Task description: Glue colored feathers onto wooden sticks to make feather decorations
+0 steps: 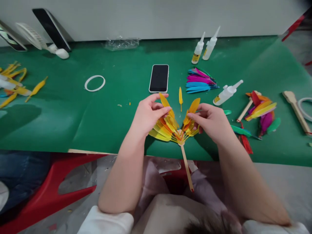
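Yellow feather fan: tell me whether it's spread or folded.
The fan is spread: its feathers splay left and right from the far end of its wooden handle.

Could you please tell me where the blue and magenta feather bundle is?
In the head view, the feather bundle lies right of centre on the green table, just below two bottles.

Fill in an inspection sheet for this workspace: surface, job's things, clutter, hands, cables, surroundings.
Surface: green tabletop.
Job's things: feather fan, handle toward the wearer; loose yellow feather beyond; pink-and-blue feathers and bottles to the right.
Clutter: phone, white ring, clear plastic.
Hands: left hand and right hand each pinch a feather on opposite sides of the fan.
Cables: nothing seen.
Surroundings: grey wall, red chair.
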{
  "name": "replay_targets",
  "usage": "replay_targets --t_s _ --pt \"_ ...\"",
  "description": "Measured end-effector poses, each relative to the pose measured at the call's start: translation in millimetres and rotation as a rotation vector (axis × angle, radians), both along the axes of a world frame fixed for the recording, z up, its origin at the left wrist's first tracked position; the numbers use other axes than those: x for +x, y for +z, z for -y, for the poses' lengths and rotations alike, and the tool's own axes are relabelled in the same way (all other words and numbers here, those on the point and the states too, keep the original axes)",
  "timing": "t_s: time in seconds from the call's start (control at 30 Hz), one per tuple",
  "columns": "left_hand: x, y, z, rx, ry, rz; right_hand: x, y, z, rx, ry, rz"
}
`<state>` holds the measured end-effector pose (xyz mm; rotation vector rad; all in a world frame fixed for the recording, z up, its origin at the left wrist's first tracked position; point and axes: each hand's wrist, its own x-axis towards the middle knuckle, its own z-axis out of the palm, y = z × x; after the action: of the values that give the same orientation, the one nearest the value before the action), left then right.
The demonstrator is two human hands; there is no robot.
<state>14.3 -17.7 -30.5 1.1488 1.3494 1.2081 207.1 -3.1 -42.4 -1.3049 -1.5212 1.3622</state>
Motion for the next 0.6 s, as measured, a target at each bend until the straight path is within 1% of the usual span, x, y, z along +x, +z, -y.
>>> replay_targets --t_s 0.1,0.27,0.33,0.5,0.6 --pt "4.6 -3.2 0.8 -0.023 -0.039 -0.052 -0.6 -2.5 -1.2 -0.017 0.024 0.037" --pt "9.9 -9.3 2.7 -0.040 -0.097 -0.163 0.2 -5.7 -3.6 -0.029 -0.047 0.004" --pt "11.3 -10.9 3.4 -0.040 -0.103 -0.168 0.4 -5.6 -3.6 -0.029 -0.053 -0.007" --pt "13.9 -12.9 4.0 -0.029 -0.112 -0.179 1.8 -4.0 -3.0 -0.042 -0.011 0.004" --pt "14.6 -13.9 3.9 -0.021 -0.116 -0.182 3.8 -2.9 -3.4 -0.023 -0.040 0.004"
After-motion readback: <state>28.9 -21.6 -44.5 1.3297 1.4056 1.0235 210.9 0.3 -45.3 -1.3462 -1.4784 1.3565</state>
